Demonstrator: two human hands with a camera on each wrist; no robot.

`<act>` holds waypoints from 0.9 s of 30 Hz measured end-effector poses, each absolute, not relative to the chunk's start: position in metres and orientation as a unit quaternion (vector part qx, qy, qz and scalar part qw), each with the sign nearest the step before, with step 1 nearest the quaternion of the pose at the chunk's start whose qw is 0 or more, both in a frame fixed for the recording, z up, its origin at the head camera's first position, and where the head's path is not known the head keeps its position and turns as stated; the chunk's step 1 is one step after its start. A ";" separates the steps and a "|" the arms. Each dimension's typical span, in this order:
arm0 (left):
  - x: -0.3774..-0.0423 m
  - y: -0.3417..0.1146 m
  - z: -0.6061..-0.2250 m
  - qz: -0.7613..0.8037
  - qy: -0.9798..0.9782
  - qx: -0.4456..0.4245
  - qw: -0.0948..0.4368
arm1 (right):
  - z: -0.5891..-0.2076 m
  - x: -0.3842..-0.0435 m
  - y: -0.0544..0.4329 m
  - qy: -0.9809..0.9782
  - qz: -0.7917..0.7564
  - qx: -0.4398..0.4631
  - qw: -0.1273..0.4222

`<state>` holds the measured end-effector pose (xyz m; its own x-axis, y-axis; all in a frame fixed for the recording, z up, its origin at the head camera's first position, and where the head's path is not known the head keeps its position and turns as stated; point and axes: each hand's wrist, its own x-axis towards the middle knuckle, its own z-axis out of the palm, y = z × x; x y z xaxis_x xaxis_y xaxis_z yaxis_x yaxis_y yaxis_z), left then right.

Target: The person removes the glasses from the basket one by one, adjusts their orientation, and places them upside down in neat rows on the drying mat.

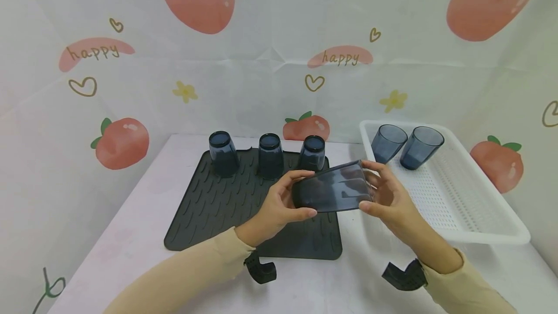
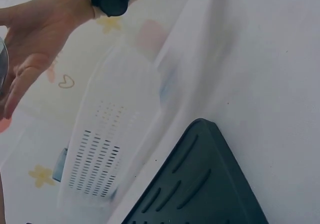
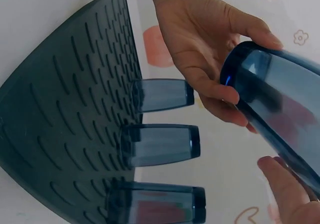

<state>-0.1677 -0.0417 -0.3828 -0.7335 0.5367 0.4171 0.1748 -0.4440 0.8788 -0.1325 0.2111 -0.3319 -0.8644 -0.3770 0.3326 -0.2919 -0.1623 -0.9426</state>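
Note:
Both hands hold a blue-tinted drinking glass (image 1: 333, 189), lying almost sideways above the right part of a dark ridged mat (image 1: 209, 222). Fingers and thumb of the left hand (image 1: 279, 206) grip its thick base end. The right hand (image 1: 391, 201) holds the rim end between thumb and fingers. In the right wrist view the left hand (image 3: 200, 44) shows plainly round the base of the glass (image 3: 285, 94). Behind, upside down along the mat's far edge, stand three similar glasses: a left one (image 1: 224, 156), a middle one (image 1: 271, 159) and a right one (image 1: 312, 154).
A white perforated basket (image 1: 484, 239) stands on the right of the white table (image 1: 131, 236). Two more blue glasses, one (image 1: 388, 143) beside another (image 1: 420, 148), lean at its far end. A printed cloth (image 1: 261, 81) hangs behind the table.

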 end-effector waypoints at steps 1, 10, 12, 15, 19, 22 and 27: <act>-0.168 -0.043 -0.383 0.776 0.515 0.346 0.115 | -0.332 -0.133 0.212 0.653 -0.709 -0.262 0.037; -0.170 -0.054 -0.380 0.773 0.522 0.344 0.105 | -0.329 -0.137 0.220 0.697 -0.648 -0.293 0.086; -0.170 -0.056 -0.379 0.771 0.524 0.345 0.104 | -0.327 -0.135 0.220 0.707 -0.634 -0.300 0.089; -0.170 -0.060 -0.378 0.771 0.528 0.342 0.101 | -0.326 -0.134 0.220 0.725 -0.614 -0.300 0.090; -0.171 -0.064 -0.377 0.774 0.530 0.335 0.092 | -0.326 -0.134 0.220 0.733 -0.601 -0.306 0.090; -0.172 -0.067 -0.377 0.776 0.530 0.333 0.082 | -0.328 -0.134 0.221 0.736 -0.595 -0.306 0.096; -0.173 -0.071 -0.376 0.777 0.532 0.329 0.073 | -0.329 -0.132 0.222 0.755 -0.582 -0.278 0.116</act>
<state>-0.1728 -0.0713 -0.3759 -0.7733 0.4626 0.4335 0.2373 -0.4229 0.8746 -0.1321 0.2216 -0.3293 -0.8181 -0.5555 0.1489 -0.2857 0.1679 -0.9435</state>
